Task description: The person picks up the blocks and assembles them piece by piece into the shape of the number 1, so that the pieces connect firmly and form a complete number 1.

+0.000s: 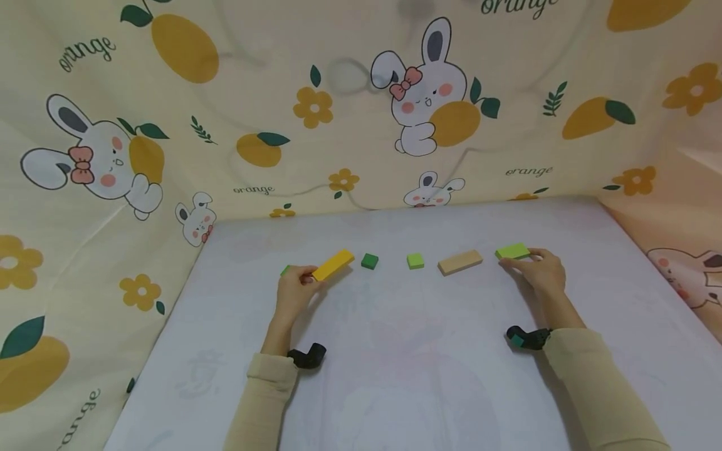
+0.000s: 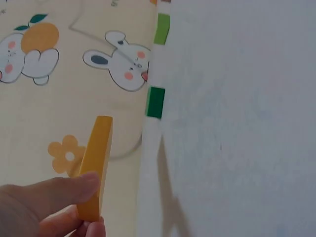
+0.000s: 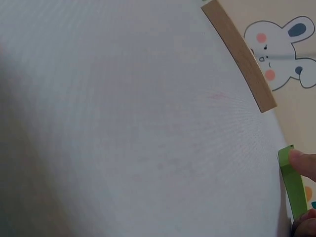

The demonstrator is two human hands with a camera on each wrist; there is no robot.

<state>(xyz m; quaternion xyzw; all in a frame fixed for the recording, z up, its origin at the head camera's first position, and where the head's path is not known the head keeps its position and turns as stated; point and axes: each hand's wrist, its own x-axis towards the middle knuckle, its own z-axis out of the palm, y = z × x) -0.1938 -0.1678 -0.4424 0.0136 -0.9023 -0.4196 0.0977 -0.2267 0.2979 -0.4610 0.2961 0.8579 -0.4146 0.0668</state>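
Note:
My left hand (image 1: 294, 294) pinches one end of a long yellow block (image 1: 334, 265), its far end tilted up over the table and throwing a shadow. In the left wrist view the thumb and fingers clasp the lower end of that yellow block (image 2: 96, 163). On the right, my right hand (image 1: 543, 272) holds a light green rectangular block (image 1: 512, 251) between thumb and fingers, close over the table. The right wrist view shows the fingers at both ends of this green block (image 3: 294, 187). A small dark green block (image 1: 369, 261) lies just right of the yellow one.
A small light green block (image 1: 415, 260) and a long tan wooden block (image 1: 460, 262) lie in the row between the hands. Part of another green piece (image 1: 286, 269) shows behind the left hand. A patterned cloth (image 1: 361, 125) rises behind the white table (image 1: 395, 351).

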